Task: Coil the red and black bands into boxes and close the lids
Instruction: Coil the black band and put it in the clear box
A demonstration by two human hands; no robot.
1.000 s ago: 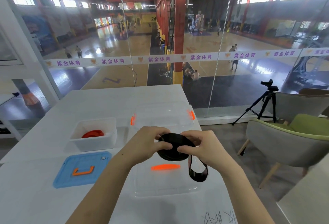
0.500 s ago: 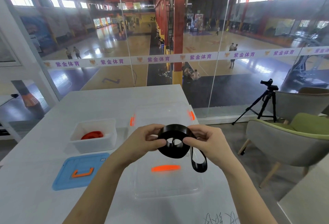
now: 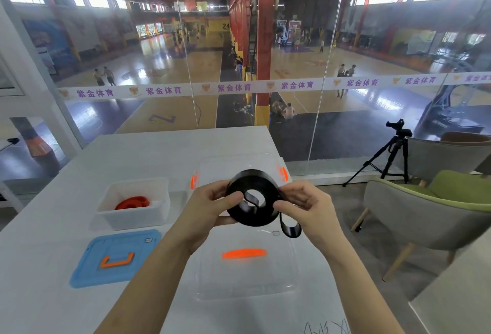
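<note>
A black band is wound into a coil held upright in the air over the table. My left hand grips its left side and my right hand pinches its right edge. A loose tail of the band hangs down under my right hand. Behind the coil stands a clear box with orange clips. Its clear lid with an orange handle lies flat in front. To the left, the red band lies coiled in a small white box. That box's blue lid lies flat before it.
The white table reaches a glass wall at the back; its right edge runs just past the clear box. A green and grey armchair and a black tripod stand on the floor to the right.
Both hands have lifted the black coil higher and tipped it upright, so its open centre faces me. The hanging tail has grown shorter.
</note>
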